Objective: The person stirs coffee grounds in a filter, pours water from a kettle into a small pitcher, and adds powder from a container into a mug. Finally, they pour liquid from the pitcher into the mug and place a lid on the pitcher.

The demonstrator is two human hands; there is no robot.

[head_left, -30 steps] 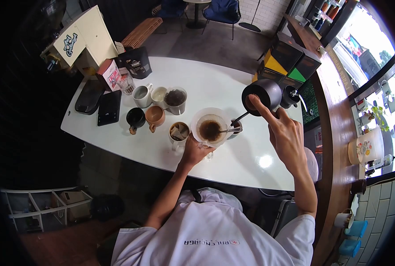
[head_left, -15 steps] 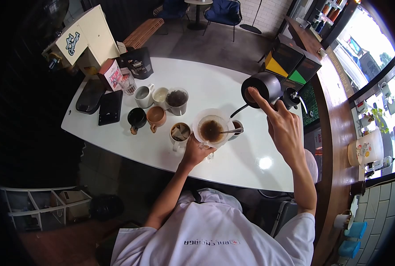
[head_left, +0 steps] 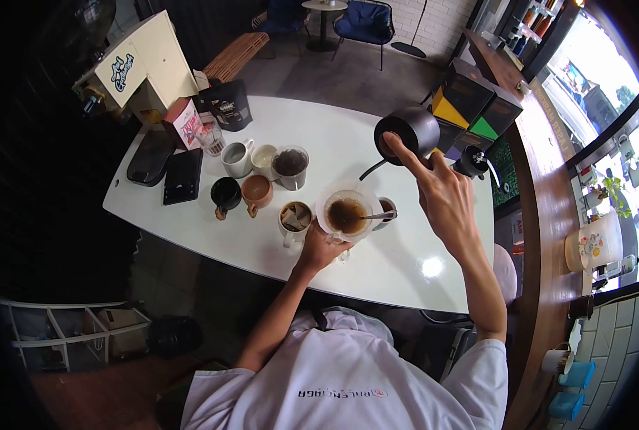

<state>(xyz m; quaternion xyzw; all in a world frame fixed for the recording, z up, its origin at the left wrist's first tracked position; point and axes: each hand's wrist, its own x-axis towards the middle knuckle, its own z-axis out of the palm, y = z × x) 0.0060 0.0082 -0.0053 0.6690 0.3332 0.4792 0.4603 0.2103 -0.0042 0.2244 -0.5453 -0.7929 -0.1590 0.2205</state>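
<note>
My right hand (head_left: pixel 441 190) is wrapped round the handle of a black gooseneck kettle (head_left: pixel 418 130), whose spout points down and left above the table. My left hand (head_left: pixel 323 247) grips the near side of a coffee dripper (head_left: pixel 348 211) with a paper filter and brown wet coffee in it. A spoon (head_left: pixel 382 215) sticks out over the dripper's right side, beside a partly hidden cup (head_left: pixel 386 206). Left of the dripper is a white mug (head_left: pixel 295 217) with a bag inside. What is under the dripper is mostly hidden.
On the white table (head_left: pixel 312 115) stand a black cup (head_left: pixel 226 192), a brown cup (head_left: pixel 257 190), a tumbler of dark grounds (head_left: pixel 291 165), a black scale (head_left: pixel 183 175) and a coffee bag (head_left: pixel 226 104). A grinder (head_left: pixel 471 161) and boxes (head_left: pixel 470 100) are at the right.
My right hand and the kettle have moved left, bringing the spout closer to the dripper. My left hand stays on the dripper. The whole view has shifted slightly.
</note>
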